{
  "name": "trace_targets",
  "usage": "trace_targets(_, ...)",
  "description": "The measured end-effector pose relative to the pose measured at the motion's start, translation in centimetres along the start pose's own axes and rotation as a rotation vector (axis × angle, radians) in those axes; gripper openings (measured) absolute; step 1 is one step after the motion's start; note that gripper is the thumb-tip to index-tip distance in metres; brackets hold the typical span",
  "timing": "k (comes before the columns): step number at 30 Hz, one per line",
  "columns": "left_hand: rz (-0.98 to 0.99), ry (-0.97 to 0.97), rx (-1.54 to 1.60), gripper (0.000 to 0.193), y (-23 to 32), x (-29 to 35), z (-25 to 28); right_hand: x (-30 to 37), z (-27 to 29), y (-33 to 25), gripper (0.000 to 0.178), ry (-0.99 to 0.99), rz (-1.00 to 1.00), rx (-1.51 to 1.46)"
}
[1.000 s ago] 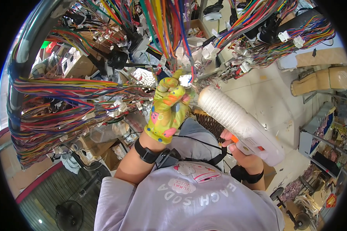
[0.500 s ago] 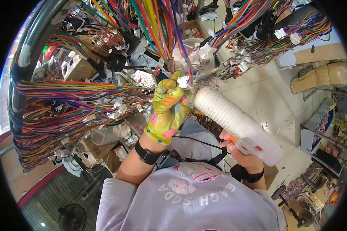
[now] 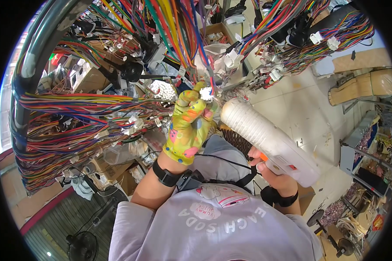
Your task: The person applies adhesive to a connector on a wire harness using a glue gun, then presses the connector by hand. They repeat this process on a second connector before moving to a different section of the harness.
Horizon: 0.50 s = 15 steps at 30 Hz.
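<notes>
My left hand, in a yellow patterned glove, is closed around a white connector at the lower end of red and blue wires. Part of the connector is hidden by the gloved fingers. In my bare right hand is a white glue gun with a ribbed, stained barrel, a red switch and an orange trigger. My fingers lie at the trigger and the grip. The barrel slants up and left, and its front end is close beside the connector.
Thick bundles of coloured wires hang along a dark metal frame at the left, with more overhead. A bag of small white pieces lies beyond my left hand. Cardboard lies at the right. A fan stands at the lower left.
The white connector is turned a little and shows more clearly above the glove. The glue gun has shifted very slightly. Both hands keep their hold.
</notes>
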<state>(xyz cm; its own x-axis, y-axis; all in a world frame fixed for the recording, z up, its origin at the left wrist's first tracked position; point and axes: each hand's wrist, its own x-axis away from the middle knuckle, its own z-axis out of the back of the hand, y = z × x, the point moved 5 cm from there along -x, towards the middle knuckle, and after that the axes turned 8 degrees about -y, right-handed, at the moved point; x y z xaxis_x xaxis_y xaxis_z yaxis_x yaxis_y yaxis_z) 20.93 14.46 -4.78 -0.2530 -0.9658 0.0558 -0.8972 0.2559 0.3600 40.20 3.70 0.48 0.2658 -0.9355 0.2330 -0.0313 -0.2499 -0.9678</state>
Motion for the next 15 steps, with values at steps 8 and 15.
trace_targets(8,0.016,0.082,-0.021,0.024,-0.03,0.22,0.17,0.28,0.21,0.50,0.020,-0.001,0.058,0.041)
trace_targets(15,0.046,0.064,-0.004,0.024,-0.05,0.30,0.32,0.12,-0.03,0.42,0.019,-0.049,0.034,0.035)
